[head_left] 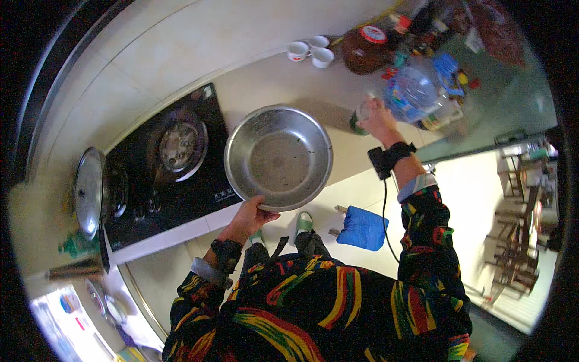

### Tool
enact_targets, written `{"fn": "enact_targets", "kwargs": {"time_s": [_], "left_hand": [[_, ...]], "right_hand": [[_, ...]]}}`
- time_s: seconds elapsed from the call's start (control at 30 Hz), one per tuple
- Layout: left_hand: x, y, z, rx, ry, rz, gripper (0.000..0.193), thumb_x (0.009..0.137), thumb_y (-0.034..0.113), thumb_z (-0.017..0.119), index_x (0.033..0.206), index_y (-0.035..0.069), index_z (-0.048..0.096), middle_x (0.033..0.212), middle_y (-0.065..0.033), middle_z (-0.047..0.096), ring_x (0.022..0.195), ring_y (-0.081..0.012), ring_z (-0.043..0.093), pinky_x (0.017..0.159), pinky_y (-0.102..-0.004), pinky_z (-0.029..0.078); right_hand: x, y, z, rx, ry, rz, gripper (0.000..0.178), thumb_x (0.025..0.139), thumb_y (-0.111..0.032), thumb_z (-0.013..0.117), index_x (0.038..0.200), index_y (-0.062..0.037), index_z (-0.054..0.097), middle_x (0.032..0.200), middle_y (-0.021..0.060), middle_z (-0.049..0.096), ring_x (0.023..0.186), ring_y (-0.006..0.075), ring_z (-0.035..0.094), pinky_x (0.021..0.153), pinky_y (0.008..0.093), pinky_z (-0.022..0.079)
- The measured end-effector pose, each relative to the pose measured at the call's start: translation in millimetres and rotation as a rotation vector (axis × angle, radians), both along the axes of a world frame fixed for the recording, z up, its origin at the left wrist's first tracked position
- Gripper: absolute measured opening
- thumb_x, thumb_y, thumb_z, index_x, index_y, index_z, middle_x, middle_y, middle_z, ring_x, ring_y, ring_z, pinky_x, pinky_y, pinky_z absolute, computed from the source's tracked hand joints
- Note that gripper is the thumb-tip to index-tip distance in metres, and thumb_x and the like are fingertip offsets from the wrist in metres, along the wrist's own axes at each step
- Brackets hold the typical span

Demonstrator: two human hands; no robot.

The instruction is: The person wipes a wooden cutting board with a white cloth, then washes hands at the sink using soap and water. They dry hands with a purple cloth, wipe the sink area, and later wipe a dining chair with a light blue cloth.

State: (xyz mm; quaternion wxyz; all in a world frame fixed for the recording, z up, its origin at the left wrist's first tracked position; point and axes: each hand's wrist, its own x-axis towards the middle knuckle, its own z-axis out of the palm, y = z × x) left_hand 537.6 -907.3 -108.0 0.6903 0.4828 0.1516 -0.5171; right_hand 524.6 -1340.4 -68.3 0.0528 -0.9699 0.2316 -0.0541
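Note:
A wide stainless-steel basin [278,158] with small dark bits on its inner wall and bottom is tilted beside the stove, partly over the counter edge. My left hand [252,218] grips its near rim, thumb on top. Off to the right, my right hand [381,120] is closed around a small clear and dark-green thing [358,122] at the counter. That thing is blurred, and its kind is unclear. Just beyond my right hand is a clear plastic container with a bluish tint [415,90].
A black gas stove [175,175] lies on the left, with a lidded pan [89,192] at its far left. White cups [322,58] and a brown jar with a red-and-white lid [363,53] stand by the wall. A blue-covered stool [363,228] is on the floor.

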Motion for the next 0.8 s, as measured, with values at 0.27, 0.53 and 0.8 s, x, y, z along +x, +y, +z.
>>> {"fn": "enact_targets", "kwargs": {"time_s": [0.27, 0.53, 0.8], "left_hand": [[-39.0, -4.4, 27.5, -0.05, 0.045, 0.221, 0.047, 0.094, 0.026, 0.041, 0.125, -0.008, 0.038, 0.12, -0.0244, 0.052, 0.099, -0.0301, 0.059, 0.084, -0.0388, 0.052], [-85.5, 94.3, 38.5, -0.389, -0.026, 0.505, 0.041, 0.095, 0.026, 0.039, 0.119, -0.006, 0.047, 0.105, -0.0189, 0.062, 0.083, -0.0262, 0.064, 0.075, -0.0377, 0.054], [-258.6, 292.7, 28.7, -0.282, -0.06, 1.094, 0.037, 0.093, 0.025, 0.045, 0.111, -0.007, 0.051, 0.098, -0.0182, 0.064, 0.078, -0.0272, 0.065, 0.07, -0.0378, 0.056]], "right_hand": [[71.5, -27.2, 29.7, -0.225, -0.269, 0.191, 0.059, 0.083, -0.035, 0.061, 0.129, -0.0039, 0.043, 0.135, 0.0212, 0.04, 0.127, 0.0339, 0.036, 0.106, 0.0407, 0.028], [15.3, 135.6, 4.4, 0.824, -0.356, 0.454, 0.047, 0.097, -0.032, 0.038, 0.133, -0.0023, 0.038, 0.133, 0.0119, 0.045, 0.109, 0.0246, 0.052, 0.094, 0.0366, 0.039], [-62.2, 400.3, -21.0, 1.176, 0.077, 0.642, 0.047, 0.096, -0.033, 0.042, 0.133, -0.0047, 0.039, 0.126, 0.0093, 0.052, 0.092, 0.0179, 0.058, 0.081, 0.0303, 0.043]]}}
